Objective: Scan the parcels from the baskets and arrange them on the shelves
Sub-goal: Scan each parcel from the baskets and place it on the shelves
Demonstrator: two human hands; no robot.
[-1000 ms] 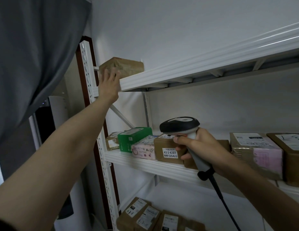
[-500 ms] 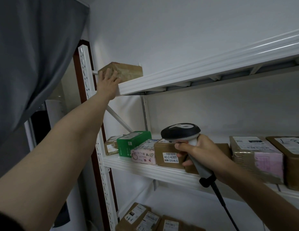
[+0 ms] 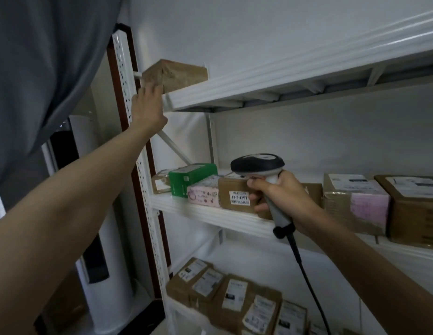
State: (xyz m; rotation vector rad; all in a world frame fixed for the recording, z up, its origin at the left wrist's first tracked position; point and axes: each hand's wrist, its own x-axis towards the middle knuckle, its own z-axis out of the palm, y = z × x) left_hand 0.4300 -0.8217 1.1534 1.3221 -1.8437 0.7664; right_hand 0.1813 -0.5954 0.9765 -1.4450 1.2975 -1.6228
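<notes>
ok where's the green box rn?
Head view, left of centre: the green box sits near the left end of the middle shelf, between a small brown parcel and the pink box.

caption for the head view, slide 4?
Left hand touches brown parcel on top shelf; right hand grips scanner.

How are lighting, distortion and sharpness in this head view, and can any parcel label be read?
Head view: dim, soft room light; a glare streak runs along the top shelf edge. Wide-angle bending curves the shelf lines and stretches both forearms. The left hand looks slightly soft. On the brown box beside the scanner, "43-2-4207" reads; the bottom-shelf parcels have illegible labels.
</notes>
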